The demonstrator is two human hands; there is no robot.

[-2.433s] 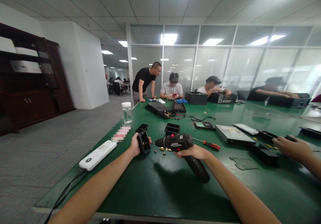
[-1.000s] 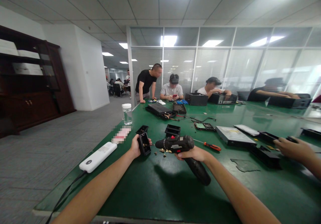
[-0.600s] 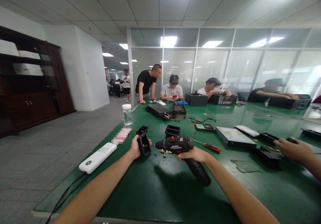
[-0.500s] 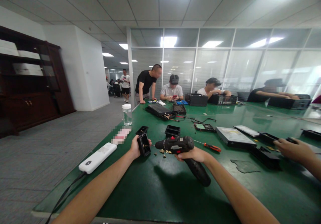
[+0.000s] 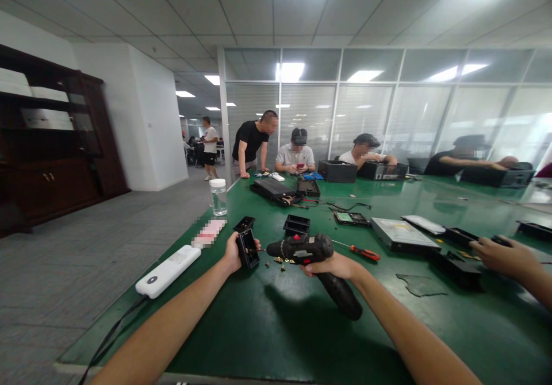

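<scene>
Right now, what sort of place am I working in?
Probably an office turned electronics workshop: a long green table with opened devices, glass partitions behind seated people, and your right hand holding a cordless drill beside the black box in your left hand.

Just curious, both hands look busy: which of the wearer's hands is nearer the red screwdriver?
Right. The right hand, holding the drill, is left of the screwdriver; the left hand is farther left, holding a black part.

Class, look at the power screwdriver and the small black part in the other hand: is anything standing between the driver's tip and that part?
Nothing visible. The power screwdriver in the right hand points straight at the black part held by the left hand; loose screws lie beneath it.
</scene>
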